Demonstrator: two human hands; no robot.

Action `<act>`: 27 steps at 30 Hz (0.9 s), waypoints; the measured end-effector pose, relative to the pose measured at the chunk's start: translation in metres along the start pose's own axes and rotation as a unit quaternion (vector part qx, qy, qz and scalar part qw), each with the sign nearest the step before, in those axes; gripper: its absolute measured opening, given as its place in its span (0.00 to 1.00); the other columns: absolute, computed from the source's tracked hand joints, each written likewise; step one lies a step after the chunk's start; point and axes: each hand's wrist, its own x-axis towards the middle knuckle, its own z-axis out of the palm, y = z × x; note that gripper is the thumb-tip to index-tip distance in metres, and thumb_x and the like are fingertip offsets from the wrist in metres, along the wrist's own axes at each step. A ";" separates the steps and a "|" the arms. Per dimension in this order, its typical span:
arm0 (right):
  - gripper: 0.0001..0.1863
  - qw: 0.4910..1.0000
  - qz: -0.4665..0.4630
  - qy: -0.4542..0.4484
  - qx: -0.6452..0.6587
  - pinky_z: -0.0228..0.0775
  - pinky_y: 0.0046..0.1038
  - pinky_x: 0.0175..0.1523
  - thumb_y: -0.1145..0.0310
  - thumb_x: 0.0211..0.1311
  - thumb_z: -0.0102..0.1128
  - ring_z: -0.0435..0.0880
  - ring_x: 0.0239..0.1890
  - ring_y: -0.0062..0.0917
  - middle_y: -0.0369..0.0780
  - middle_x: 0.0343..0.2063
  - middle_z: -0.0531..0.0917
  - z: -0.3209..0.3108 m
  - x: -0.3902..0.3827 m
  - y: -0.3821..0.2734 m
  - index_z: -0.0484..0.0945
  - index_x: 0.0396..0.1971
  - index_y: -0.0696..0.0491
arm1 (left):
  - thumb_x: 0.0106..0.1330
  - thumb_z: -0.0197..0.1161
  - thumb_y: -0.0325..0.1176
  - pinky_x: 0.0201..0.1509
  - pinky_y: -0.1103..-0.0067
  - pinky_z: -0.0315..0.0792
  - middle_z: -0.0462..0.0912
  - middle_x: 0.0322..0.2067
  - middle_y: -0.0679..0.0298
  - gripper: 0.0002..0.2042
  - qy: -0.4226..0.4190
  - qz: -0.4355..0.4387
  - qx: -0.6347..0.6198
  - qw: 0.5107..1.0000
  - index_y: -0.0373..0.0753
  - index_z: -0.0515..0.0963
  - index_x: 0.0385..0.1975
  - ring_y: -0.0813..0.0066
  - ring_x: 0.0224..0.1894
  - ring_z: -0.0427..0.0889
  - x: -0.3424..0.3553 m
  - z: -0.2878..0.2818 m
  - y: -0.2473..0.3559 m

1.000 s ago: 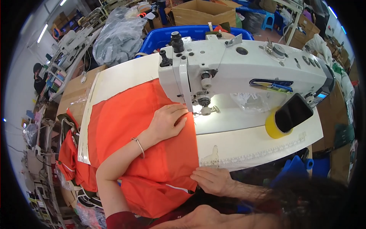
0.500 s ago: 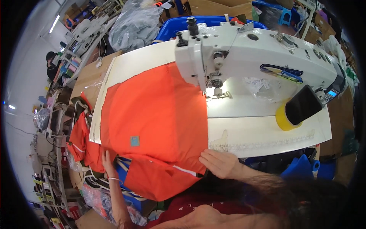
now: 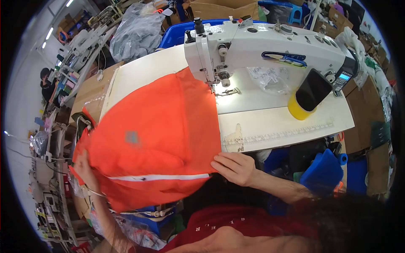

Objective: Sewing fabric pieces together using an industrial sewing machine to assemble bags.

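Observation:
A large orange fabric piece (image 3: 156, 118), with a small grey patch (image 3: 132, 137) and a white zipper (image 3: 158, 177), lies across the sewing table and hangs over its front edge. Its far right edge reaches the needle area of the white sewing machine (image 3: 270, 38). My right hand (image 3: 236, 168) pinches the near right corner of the fabric, thumb and fingers pressed together. At the fabric's left edge is my left hand (image 3: 86, 170), smeared by motion, so its fingers are hard to make out. The presser foot (image 3: 228, 92) stands beside the fabric's edge under the lamp light.
A phone (image 3: 314, 89) leans in a yellow tape roll (image 3: 300, 110) on the tabletop's right. A clear ruler strip (image 3: 278, 135) runs along the front edge. Behind stand a blue bin (image 3: 168, 38) and grey plastic bags (image 3: 137, 33). Another person (image 3: 47, 86) is far left.
My left hand has moved left and up, drawing the fabric's left side with it. The zipper is now stretched out in view. My right hand stays at the corner; the view has shifted.

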 end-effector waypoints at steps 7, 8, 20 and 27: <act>0.13 0.985 0.105 0.100 0.091 0.79 0.27 0.41 0.74 0.51 0.66 0.84 0.41 0.29 0.39 0.39 0.85 0.009 0.018 -0.010 0.82 0.38 0.57 | 0.70 0.56 0.35 0.39 0.83 0.63 0.72 0.27 0.69 0.13 -0.083 0.055 0.022 0.995 0.32 0.71 0.27 0.82 0.32 0.66 0.094 0.019 -0.010; 0.12 0.985 0.101 0.090 0.111 0.79 0.27 0.41 0.74 0.50 0.65 0.84 0.41 0.29 0.39 0.39 0.85 0.013 0.017 -0.012 0.82 0.38 0.57 | 0.70 0.56 0.35 0.39 0.82 0.64 0.72 0.27 0.69 0.13 -0.098 0.015 0.028 0.995 0.31 0.72 0.28 0.81 0.32 0.68 0.091 0.011 -0.042; 0.14 0.985 0.059 -0.032 0.158 0.80 0.24 0.39 0.73 0.46 0.68 0.86 0.40 0.26 0.37 0.37 0.85 0.008 0.010 0.012 0.83 0.37 0.53 | 0.64 0.55 0.29 0.27 0.78 0.57 0.61 0.19 0.72 0.13 -0.147 -0.087 0.144 0.975 0.35 0.63 0.18 0.84 0.25 0.60 -0.001 0.007 -0.073; 0.16 0.978 0.043 -0.103 0.174 0.80 0.24 0.40 0.72 0.46 0.69 0.85 0.42 0.26 0.36 0.39 0.85 -0.001 0.004 0.021 0.83 0.38 0.52 | 0.65 0.55 0.27 0.27 0.82 0.56 0.61 0.20 0.75 0.13 -0.136 -0.116 0.127 0.976 0.37 0.62 0.19 0.86 0.25 0.60 -0.025 0.006 -0.062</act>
